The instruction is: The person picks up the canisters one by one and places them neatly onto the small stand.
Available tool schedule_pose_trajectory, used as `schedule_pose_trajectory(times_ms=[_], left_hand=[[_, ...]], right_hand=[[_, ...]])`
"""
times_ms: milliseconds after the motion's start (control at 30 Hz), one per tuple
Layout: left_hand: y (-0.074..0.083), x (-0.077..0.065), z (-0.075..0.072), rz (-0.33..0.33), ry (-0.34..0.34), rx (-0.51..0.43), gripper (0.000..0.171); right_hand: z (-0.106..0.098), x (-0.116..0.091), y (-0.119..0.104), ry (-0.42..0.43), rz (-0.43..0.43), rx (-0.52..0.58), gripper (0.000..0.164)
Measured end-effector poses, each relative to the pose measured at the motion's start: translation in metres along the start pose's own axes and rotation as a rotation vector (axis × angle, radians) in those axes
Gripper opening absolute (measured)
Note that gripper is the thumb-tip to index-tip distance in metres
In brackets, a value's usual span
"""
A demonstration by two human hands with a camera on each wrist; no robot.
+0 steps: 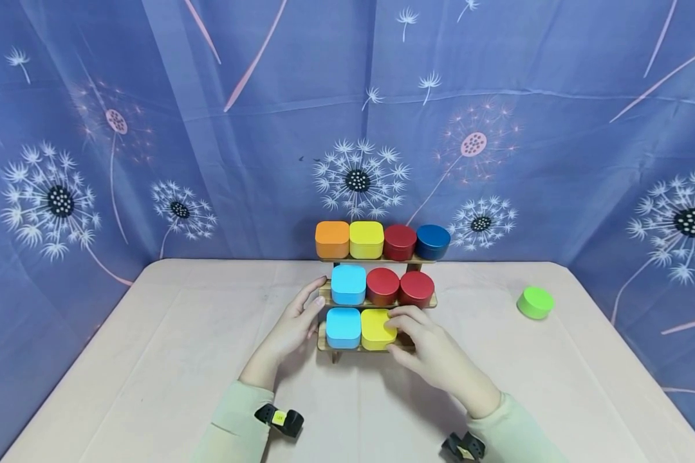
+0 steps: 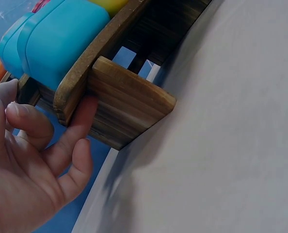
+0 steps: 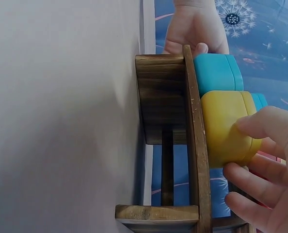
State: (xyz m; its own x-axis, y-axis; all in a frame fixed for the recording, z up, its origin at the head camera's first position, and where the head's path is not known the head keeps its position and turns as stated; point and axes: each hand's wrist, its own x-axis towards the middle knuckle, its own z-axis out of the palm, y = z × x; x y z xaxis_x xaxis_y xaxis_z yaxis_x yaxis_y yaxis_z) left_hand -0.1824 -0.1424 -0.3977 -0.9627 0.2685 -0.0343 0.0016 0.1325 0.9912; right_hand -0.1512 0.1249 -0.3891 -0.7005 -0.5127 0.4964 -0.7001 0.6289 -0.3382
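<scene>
A three-tiered wooden rack (image 2: 129, 92) stands on the table with lidded tins on every tier. My right hand (image 1: 440, 357) pinches a yellow square tin (image 1: 376, 329) on the bottom tier, thumb at its near side and fingers at its far right. Left of that tin, close beside it, sits a light blue square tin (image 1: 343, 328). At the rack's left end my left hand (image 1: 292, 325) grips the edge of the middle tier, a lower finger touching under the bottom board. The middle tier bears another light blue tin (image 1: 348, 284) and two red round tins (image 1: 383, 285).
On the top tier stand an orange tin (image 1: 332, 240), a yellow tin (image 1: 367, 240), a dark red tin (image 1: 399, 242) and a dark blue tin (image 1: 432, 242). A green round tin (image 1: 535, 302) lies apart at the table's right. Behind the rack hangs a blue dandelion-print cloth (image 1: 255, 161).
</scene>
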Motion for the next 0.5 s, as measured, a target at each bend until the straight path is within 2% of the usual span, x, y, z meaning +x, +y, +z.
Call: schedule_pose_trajectory(times_ms=[233,500], left_hand=[[0.0011,-0.0001,0.001,0.004,0.0,0.008,0.048],[0.0011,0.0001,0.0003,-0.021,0.003,0.023,0.048]], right_hand=[[-0.0001,-0.0004,-0.0002,0.003,0.012,0.012,0.028],[-0.0047,-0.0031,0.0042,0.052,-0.009,0.013,0.035]])
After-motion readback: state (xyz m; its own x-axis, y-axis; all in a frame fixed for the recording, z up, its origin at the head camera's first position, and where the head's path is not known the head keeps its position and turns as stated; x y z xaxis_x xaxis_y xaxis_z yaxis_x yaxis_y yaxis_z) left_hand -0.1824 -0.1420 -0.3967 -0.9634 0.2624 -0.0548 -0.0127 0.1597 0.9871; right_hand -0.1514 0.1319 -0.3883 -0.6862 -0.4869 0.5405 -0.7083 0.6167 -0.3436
